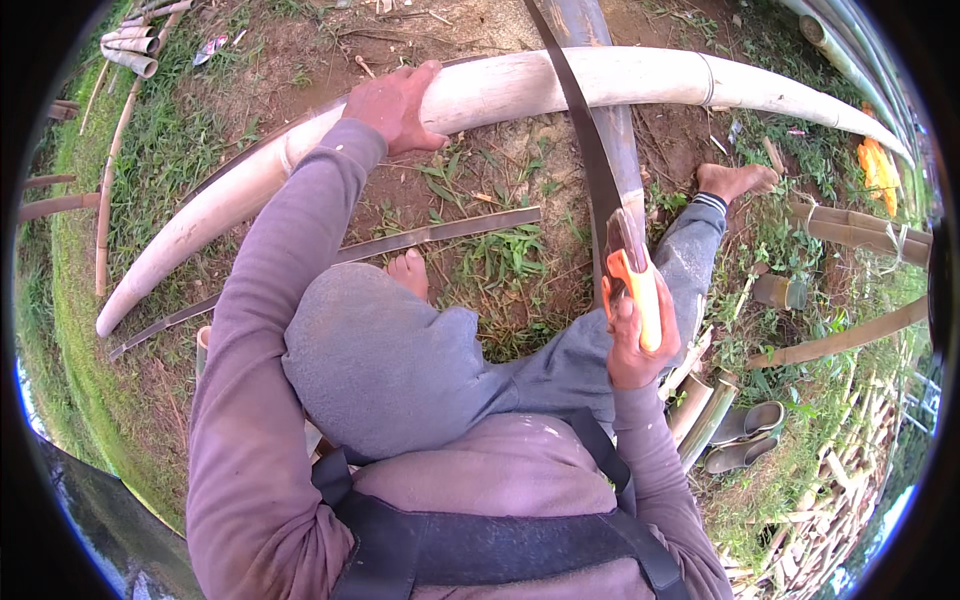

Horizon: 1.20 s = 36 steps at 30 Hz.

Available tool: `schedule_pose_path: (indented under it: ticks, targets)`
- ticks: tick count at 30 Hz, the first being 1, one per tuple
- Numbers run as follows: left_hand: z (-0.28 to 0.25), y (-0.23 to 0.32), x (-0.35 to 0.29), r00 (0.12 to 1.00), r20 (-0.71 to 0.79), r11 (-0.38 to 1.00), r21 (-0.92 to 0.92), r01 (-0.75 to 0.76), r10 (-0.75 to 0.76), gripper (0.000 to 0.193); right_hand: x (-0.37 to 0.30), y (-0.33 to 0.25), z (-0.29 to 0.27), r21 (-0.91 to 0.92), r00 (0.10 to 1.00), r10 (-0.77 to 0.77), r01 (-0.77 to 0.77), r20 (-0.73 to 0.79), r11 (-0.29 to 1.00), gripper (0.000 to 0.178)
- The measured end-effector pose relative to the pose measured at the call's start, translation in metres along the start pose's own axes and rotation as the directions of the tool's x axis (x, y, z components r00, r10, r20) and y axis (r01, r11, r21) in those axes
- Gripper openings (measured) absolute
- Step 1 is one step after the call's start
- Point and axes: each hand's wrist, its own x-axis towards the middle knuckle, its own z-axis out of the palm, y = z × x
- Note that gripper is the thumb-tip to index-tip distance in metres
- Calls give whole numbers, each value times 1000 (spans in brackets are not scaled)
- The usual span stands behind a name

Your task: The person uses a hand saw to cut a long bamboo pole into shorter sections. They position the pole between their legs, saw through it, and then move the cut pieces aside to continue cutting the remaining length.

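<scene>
While the left hand (392, 110) grips a pale pole (510, 93), the right hand (635, 362) holds a saw (598, 165)

Where the work is spread out, the surface is open ground: brown earth (275, 95) around 11 o'clock, giving way to bright grass (72, 400) along the rim at 9. The pale pole arches across the top of the view, from 9 o'clock through 12 to 2, and passes over a dark beam (624, 150) at 1 o'clock. A split strip (430, 235) lies on the earth on the near side of the pole. Green culms (855, 65) and an orange cloth-like piece (878, 175) sit at 2 o'clock, a heap of cut sticks (840, 490) at 4.

Of the hollow things, stacked tubes (130, 45) at 10 o'clock show open ends; a short cut section (782, 292) stands at 3, and a pair of dark shoes (738, 458) at 4, their insides too dark to read.

At 11 o'clock the left hand is clasped over the pole, thumb on the near side. Toward 3, the right hand is closed around the saw's orange handle (648, 308), the blade lying across the pole near 1; its depth cannot be told.
</scene>
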Motion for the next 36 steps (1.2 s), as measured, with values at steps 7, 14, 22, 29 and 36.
schedule_pose_path:
  ticks: [7, 14, 22, 29, 36]
  targets:
    - [-1, 9, 13, 1000, -17, 1000, 3, 5, -5, 108, 55, 22, 31, -127, 995, -53, 42, -81, 991, 41]
    - [-8, -1, 12, 999, 39, 999, -2, 36, -36, 113, 37, 0, 20, 37, 986, 161, -159, -43, 987, 41]
    - [9, -3, 13, 997, -78, 1000, -9, -23, 23, 108, 18, 17, 16, -62, 998, -1, -2, -58, 998, 47]
    - [-7, -9, 20, 1000, -11, 1000, 24, 7, -7, 109, 52, -1, 40, -71, 999, 24, -26, -26, 997, 43]
    - [-3, -2, 13, 1000, -11, 1000, 4, -24, 24, 111, -31, -8, -1, 121, 986, 166, -165, 9, 979, 54]
